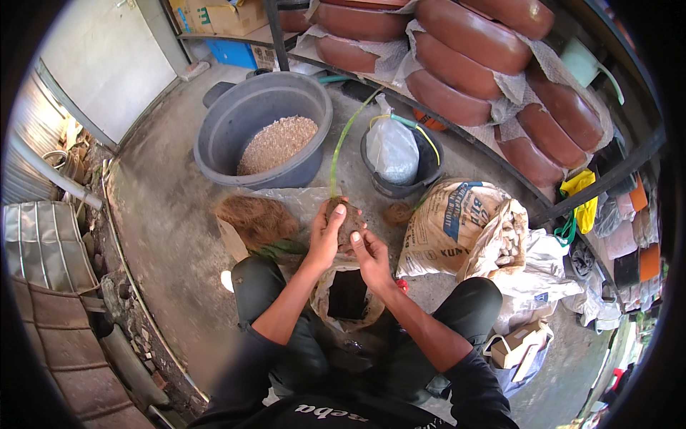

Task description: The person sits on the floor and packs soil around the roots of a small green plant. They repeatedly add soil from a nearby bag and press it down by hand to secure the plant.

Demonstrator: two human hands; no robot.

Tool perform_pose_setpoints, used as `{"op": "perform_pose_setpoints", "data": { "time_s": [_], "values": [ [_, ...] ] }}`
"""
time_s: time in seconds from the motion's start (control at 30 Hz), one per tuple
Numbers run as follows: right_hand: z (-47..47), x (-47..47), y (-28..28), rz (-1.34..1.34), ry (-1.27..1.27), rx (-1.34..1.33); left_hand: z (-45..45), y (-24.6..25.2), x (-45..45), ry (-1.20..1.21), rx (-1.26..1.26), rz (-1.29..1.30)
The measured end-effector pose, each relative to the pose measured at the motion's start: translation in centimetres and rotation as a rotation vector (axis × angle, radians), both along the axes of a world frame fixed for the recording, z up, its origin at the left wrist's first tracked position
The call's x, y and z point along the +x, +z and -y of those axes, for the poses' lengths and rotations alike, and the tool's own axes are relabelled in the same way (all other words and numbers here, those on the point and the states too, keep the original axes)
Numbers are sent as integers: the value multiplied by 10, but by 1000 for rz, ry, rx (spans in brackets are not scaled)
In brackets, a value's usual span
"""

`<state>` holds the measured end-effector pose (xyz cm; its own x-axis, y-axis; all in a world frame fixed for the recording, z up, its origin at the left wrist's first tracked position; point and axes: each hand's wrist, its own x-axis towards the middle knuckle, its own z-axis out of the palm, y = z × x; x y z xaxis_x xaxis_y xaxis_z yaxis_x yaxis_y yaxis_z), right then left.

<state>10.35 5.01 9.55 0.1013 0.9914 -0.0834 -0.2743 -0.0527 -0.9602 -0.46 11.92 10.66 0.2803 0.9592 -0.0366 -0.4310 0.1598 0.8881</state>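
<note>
A brown ball of soil or fibre (349, 221) is clasped between my two hands, above my lap. My left hand (325, 233) wraps its left side, with the thumb on top. On the lower right, my right hand (371, 256) presses it with thumb and fingers. From the ball's top a long, narrow green leaf or stem (336, 155) arches away. Below my hands, an open sack (377, 310) of dark material stands between my knees. Reddish-brown coconut fibre (257, 219) lies on plastic sheeting (316, 199) ahead to the left. A smaller fibre clump (397, 213) lies right of my hands.
A big grey tub (214, 174) holds pale chips or granules (281, 145). Beside it, a black bucket (383, 185) contains a filled plastic bag (393, 150). At right stands a printed sack (437, 236) of stones. Bubble-wrapped reddish-brown pots (471, 37) fill the shelf behind.
</note>
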Motion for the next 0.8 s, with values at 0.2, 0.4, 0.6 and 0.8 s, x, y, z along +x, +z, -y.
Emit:
{"op": "perform_pose_setpoints", "data": {
  "time_s": [0.2, 0.4, 0.6, 0.8],
  "values": [
    [8, 7, -5, 196, -36, 38, 4, -9, 10, 41, 81, -83],
    [6, 10, -10, 190, -11, 7, 9, 1, 11, 45, -22, 13],
    [24, 29, -67, 442, 270, -274, 10, 4, 7, 3, -108, 186],
    [63, 20, -109, 1222, 734, -4, 5, 1, -3, -64, -135, 205]
  ]
}}
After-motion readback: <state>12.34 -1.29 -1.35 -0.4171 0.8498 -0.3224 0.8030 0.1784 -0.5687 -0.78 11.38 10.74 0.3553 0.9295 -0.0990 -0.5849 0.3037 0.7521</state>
